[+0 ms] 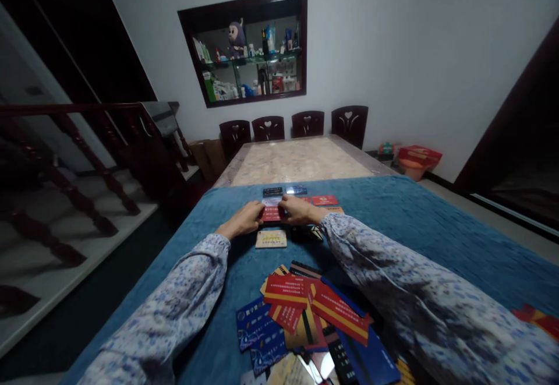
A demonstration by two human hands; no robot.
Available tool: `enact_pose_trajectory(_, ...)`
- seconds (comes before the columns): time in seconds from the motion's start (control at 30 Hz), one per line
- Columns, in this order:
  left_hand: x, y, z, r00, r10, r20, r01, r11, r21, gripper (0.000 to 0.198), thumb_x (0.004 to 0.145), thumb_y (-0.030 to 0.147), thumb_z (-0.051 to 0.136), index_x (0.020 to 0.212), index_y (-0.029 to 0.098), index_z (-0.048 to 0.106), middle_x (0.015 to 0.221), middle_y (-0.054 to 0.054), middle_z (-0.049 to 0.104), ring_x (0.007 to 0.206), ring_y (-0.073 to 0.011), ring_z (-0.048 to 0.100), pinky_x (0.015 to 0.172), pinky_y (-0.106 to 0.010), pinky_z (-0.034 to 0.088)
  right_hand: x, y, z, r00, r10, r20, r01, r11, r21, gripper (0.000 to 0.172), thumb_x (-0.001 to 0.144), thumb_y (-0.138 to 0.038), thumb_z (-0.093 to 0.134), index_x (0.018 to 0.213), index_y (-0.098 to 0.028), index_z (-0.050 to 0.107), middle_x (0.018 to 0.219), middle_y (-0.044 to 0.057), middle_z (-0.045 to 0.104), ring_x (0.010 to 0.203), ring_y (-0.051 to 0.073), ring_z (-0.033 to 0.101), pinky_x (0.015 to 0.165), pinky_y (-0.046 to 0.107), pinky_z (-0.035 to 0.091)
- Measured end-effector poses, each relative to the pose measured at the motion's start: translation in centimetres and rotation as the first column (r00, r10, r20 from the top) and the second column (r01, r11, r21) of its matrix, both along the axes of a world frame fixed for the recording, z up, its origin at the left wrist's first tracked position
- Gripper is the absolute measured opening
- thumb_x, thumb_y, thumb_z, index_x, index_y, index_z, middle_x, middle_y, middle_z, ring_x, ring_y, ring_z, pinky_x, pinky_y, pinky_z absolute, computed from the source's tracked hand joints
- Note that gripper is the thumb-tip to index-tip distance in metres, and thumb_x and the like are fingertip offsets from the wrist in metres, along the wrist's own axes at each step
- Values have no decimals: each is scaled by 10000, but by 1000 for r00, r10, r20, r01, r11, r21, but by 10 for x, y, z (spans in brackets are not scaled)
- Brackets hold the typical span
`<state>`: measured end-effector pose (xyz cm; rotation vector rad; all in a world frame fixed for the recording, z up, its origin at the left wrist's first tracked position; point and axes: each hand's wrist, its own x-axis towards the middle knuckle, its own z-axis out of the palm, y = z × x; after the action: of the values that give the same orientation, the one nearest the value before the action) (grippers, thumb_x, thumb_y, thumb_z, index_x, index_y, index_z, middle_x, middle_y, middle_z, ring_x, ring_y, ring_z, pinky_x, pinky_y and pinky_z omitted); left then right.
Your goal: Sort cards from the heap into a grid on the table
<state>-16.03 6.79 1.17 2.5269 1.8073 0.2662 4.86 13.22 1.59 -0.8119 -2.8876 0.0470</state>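
Note:
Both of my hands reach forward over a blue cloth (pixel 209 216). Between them lies a red card (pixel 271 214); my left hand (pixel 248 217) has its fingers closed on the card's left edge, and my right hand (pixel 299 209) pinches its right edge. Around them are a black card (pixel 272 191), a blue card (pixel 296 190), a red card with a round mark (pixel 325 200) and, nearer, a cream card (pixel 271 239). A dark card partly shows below my right hand. Close to me lies a loose pile of red, blue, black and yellow cards (pixel 288 290).
The cloth covers the near part of a long marble-patterned table (pixel 305 158). Four dark chairs (pixel 308 124) stand at its far end. A stair railing (pixel 87 169) is at the left, and a red-covered bin (pixel 417 161) stands at the right.

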Motion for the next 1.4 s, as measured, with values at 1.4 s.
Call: enact_pose_trajectory(1.4, 6, 19, -6, 994, 52, -100, -72, 975, -210, 399, 707, 154, 621, 1105, 130, 617, 1115, -148, 604, 1025, -302, 598, 904, -369, 496, -24, 3, 11, 972, -80, 221, 113, 984, -140, 403, 717, -164, 686, 1118, -127, 709, 1150, 159, 718, 1033, 262, 691, 786, 240, 525)
